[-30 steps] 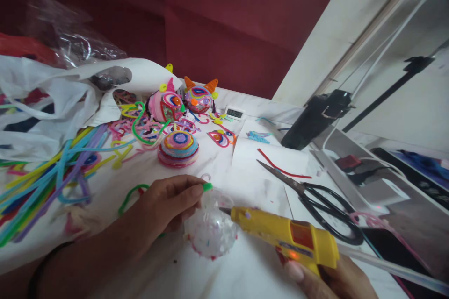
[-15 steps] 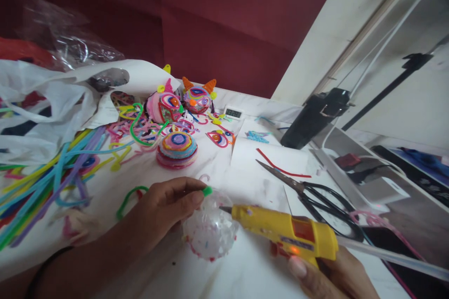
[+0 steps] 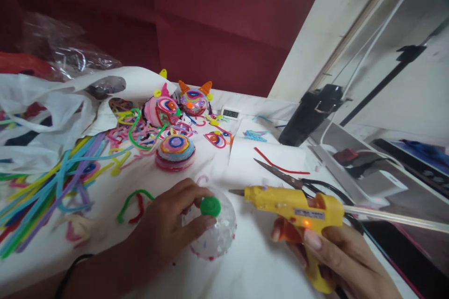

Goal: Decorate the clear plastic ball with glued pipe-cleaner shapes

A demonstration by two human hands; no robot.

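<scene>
Glue gun [image 3: 286, 203] drawn back from clear ball [image 3: 222, 231]; green disc [image 3: 210, 206] turned face-on.

Counter [image 3: 256, 266]: white, grey-veined, marble-look
Clear ball [image 3: 220, 233]: six o'clock
Pipe cleaners [image 3: 56, 198]: nine o'clock, bundled
Digital display [image 3: 230, 113]: twelve o'clock
Black phone [image 3: 403, 252]: four o'clock

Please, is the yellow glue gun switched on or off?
It appears on: an orange light glows on the side of the glue gun, which the right hand grips. How hot it is, I cannot tell.
</scene>
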